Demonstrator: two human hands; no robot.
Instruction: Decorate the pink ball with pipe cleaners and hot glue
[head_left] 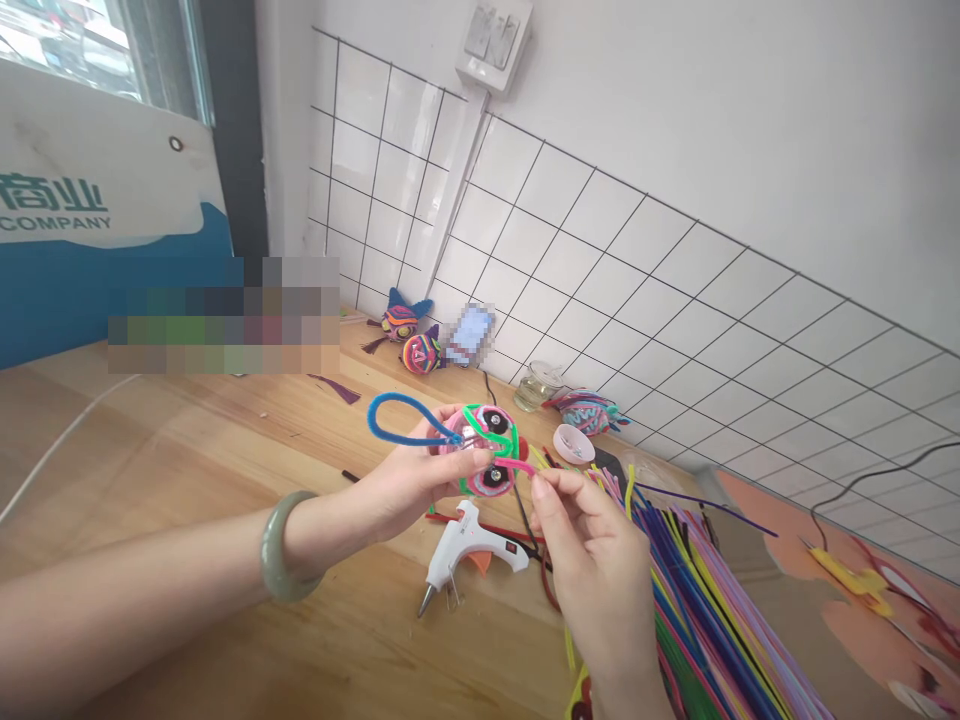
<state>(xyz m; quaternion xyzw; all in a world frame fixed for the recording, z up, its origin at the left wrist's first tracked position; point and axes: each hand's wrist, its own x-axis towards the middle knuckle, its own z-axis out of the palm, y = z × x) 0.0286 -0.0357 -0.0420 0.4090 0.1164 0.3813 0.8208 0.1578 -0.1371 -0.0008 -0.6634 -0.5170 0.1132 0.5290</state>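
One craft face (504, 445) is held above the bench (315, 660): the left hand (409, 482) grips it, apparently for steadiness, while the right hand (596, 550) pinches a pink strip (516, 464), seemingly to control its end. A glue gun (460, 548) lies near, probably for easy reach. Fuzzy stems (720, 600) crowd the right; a wall (750, 120) bounds the far edge, leaving more moving room leftward.

One head-worn view: we look forward and down across the counter (330, 640) from close above, wall (720, 120) slanting beyond.
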